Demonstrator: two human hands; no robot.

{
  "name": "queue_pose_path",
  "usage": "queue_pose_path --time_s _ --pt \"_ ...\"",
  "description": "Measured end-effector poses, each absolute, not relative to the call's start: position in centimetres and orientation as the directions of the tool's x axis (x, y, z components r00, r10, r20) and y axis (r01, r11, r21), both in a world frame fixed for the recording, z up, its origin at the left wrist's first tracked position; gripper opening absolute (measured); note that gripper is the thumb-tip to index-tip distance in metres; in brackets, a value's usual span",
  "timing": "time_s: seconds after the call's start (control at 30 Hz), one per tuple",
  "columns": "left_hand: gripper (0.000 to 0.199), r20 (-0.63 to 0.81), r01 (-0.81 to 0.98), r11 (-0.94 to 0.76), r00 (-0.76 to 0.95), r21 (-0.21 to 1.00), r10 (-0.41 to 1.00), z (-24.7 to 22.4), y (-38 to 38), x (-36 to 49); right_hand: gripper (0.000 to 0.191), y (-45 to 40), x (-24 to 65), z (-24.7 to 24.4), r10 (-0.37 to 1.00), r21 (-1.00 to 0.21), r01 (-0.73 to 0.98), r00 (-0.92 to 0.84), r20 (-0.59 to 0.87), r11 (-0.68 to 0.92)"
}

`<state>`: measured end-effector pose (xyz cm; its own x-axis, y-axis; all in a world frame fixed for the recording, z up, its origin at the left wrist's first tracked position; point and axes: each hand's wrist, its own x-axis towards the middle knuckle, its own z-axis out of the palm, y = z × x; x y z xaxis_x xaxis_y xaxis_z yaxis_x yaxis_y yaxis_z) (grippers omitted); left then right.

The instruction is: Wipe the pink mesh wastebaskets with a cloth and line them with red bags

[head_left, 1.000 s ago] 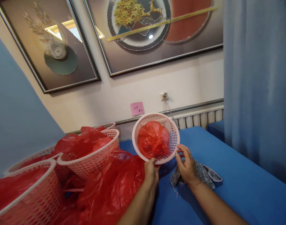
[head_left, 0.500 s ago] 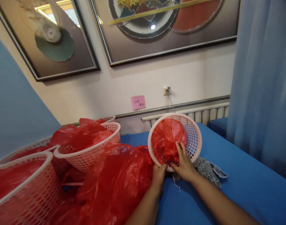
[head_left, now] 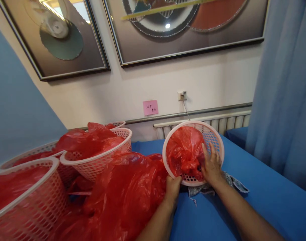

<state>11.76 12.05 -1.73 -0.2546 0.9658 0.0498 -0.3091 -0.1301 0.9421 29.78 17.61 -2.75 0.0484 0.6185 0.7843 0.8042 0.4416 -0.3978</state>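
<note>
A pink plastic basket with perforated walls is tilted so its mouth faces me. Bunched inside it is a red plastic bag. My left hand grips the basket's lower left rim, thumb over the edge. My right hand reaches into the mouth at the lower right, fingers spread, beside the red bag. Whether its fingertips touch the bag I cannot tell. Under the basket lies a grey speckled cloth. A large heap of red plastic bags is left of my left hand.
Several more pink baskets with red bags in them stand at the left. Everything rests on a blue-covered surface. Behind are a radiator, a pipe and a wall socket. A blue curtain hangs at the right.
My right hand has moved right, away from the bag's middle, and its fingers have spread. The basket shows slightly further right in view; my left hand still holds its rim.
</note>
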Motion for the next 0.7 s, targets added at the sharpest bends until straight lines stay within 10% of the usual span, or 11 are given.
queue_pose_path --time_s 0.23,0.7 --pt "0.045 0.126 -0.271 -0.166 -0.16 0.948 0.979 -0.1 11.1 13.0 0.09 15.5 26.8 -2.3 0.517 -0.036 0.875 -0.251 0.818 0.482" --pt "0.043 0.178 0.016 -0.177 -0.057 0.984 0.982 -2.0 10.9 13.1 0.063 16.2 26.8 -1.2 0.776 -0.128 0.887 -0.309 0.55 0.445"
